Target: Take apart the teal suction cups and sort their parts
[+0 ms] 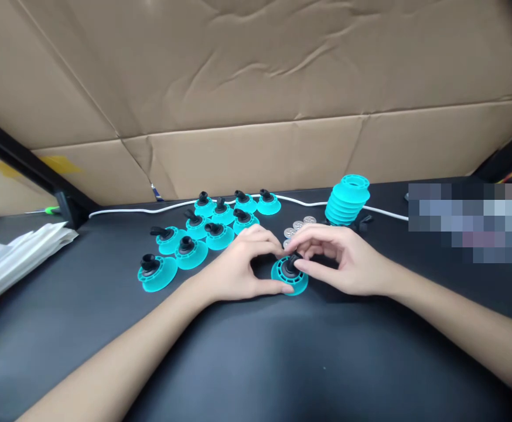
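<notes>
A turquoise cup-shaped piece (299, 288) with a slotted rim rests on the dark table. My left hand (242, 266) is closed around its left side, thumb at the front edge. A black angled fitting (293, 265) stands in the middle of this cup, and my right hand (355, 261) pinches it between thumb and fingers. Just behind the hands lie several silver perforated discs (299, 225), partly covered by the right fingers. Left of my left hand sit several more turquoise cups (161, 274), each with a black fitting in its centre.
A stack of turquoise cups (347, 203) without fittings rises behind my right hand, with black fittings (364, 223) beside it. A white cable (154, 210) runs along the back below a cardboard wall (256, 152). White packets (23, 258) lie at far left. A patch at right is blurred out.
</notes>
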Available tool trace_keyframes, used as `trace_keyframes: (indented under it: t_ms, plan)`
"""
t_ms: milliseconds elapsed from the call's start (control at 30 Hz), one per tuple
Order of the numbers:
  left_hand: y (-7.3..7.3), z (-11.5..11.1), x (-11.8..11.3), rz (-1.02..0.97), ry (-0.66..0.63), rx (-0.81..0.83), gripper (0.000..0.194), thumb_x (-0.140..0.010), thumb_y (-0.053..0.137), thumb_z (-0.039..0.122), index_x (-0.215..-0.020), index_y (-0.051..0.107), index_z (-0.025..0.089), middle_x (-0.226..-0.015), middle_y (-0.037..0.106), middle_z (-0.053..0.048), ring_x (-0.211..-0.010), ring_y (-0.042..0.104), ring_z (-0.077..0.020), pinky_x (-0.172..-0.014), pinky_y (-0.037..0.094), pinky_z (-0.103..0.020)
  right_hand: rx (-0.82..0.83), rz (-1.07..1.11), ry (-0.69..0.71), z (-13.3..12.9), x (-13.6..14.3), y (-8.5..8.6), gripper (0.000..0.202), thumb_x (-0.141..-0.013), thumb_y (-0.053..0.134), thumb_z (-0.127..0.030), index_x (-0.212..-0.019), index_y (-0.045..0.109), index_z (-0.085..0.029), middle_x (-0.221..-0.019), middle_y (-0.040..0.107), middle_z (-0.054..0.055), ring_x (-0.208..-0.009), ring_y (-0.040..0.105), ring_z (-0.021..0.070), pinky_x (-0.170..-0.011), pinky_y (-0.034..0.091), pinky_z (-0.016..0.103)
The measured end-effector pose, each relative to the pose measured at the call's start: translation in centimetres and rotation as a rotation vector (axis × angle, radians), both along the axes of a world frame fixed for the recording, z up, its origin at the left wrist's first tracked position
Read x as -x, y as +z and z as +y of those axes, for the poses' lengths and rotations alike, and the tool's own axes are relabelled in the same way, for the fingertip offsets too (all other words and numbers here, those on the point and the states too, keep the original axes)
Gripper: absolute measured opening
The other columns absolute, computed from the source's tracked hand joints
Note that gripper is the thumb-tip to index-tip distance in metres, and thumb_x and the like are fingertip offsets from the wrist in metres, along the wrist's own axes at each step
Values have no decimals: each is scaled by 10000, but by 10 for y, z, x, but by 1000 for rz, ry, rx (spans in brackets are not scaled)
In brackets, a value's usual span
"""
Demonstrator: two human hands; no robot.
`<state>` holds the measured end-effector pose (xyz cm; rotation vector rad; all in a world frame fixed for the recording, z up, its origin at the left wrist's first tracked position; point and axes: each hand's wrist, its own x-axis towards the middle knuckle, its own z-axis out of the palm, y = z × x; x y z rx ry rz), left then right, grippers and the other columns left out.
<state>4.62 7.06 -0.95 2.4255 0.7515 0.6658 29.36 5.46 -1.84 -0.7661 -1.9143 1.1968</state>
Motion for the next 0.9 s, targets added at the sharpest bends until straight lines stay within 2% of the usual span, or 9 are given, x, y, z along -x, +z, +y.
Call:
trace_keyframes:
  t_ms: [133, 233, 400, 600, 733, 833, 900]
  plan:
    - [0, -2, -3, -4, 47, -13, 380, -732, 974, 411, -908, 711, 201, -942, 717, -27, -927, 607, -225, -914, 474, -395, 100, -5, -142, -7, 7, -1, 263, -826, 883, -344, -996, 755, -190, -870, 726, 21, -744, 722, 169, -721, 651, 318]
    - [0, -2, -4, -11, 47, -4, 365, -747, 966, 403, -896, 704, 198, -945, 714, -27, -922, 608, -218, -911, 468, -389, 106, -30, -201, -10, 10, -1, 257, -844, 863, -398, -979, 777, -196, -868, 740, 29, -730, 710, 177, -694, 636, 334]
    - [1, -3, -4, 0, 26, 23, 342, -772, 951, 405, -953, 743, 202, -983, 708, -38, -967, 590, -230, -912, 473, -382, 128, -13, -154, -11, 10, 0, 225, -896, 808, -396, -1010, 802, -202, -927, 753, 52, -781, 724, 197, -728, 633, 355]
    - [0, -3, -2, 14, 2, 24, 375, -788, 929, 469, -995, 763, 202, -997, 698, -44, -987, 582, -237, -940, 469, -391, -184, -129, -76, -11, 7, 2, 142, -999, 683, -266, -1081, 796, -238, -1060, 741, 70, -792, 674, 178, -724, 598, 352]
    - [-1, -4, -2, 21, 26, 22, 388, -756, 957, 442, -976, 754, 196, -953, 683, -30, -953, 571, -224, -947, 463, -386, -364, -183, -163, -12, 8, 3, 205, -927, 791, -247, -1132, 784, -234, -997, 694, 55, -758, 639, 168, -694, 585, 331]
    - [-1, -3, -3, 21, 37, 27, 374, -756, 958, 430, -959, 745, 198, -986, 696, -37, -972, 580, -230, -961, 463, -388, -406, -203, -208, -13, 9, 4, 268, -908, 811, -222, -1169, 752, -209, -898, 660, 36, -758, 638, 176, -695, 581, 328]
    - [0, -3, -4, 16, 30, 25, 369, -767, 951, 430, -970, 746, 200, -980, 699, -38, -966, 583, -230, -944, 467, -382, -414, -214, -168, -14, 9, 4, 253, -949, 751, -193, -1201, 727, -210, -923, 679, 47, -797, 652, 187, -717, 581, 339]
